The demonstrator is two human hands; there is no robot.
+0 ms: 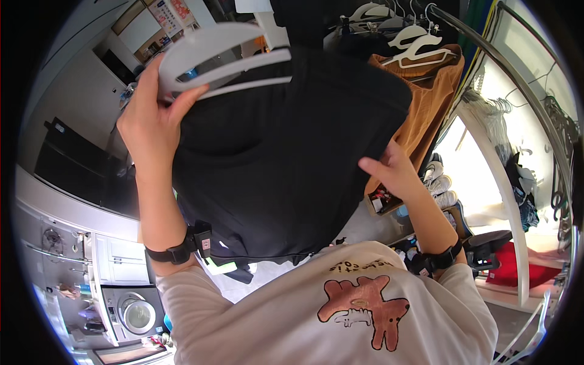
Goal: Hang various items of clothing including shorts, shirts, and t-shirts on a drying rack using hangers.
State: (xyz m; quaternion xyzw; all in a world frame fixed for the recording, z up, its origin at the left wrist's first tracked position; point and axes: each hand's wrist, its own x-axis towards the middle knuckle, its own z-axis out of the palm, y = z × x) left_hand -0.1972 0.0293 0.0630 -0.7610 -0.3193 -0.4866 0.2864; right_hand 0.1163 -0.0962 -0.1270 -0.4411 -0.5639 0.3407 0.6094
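My left hand [153,114] grips one end of a white plastic hanger [214,50], thumb in front and fingers behind. The hanger is slightly blurred. Its other end disappears at a black garment [278,159]; whether it lies inside or behind the cloth I cannot tell. The black cloth hangs spread out before my chest. At its right edge, my right hand [394,173] pinches the fabric, with the fingers partly hidden behind it.
A brown garment [424,109] hangs on a white hanger [422,52] from a metal rail [492,50]. Below are white shoes [440,185] and a small box [381,200]. A washing machine [134,315] stands lower left. More hangers [495,105] hang at right.
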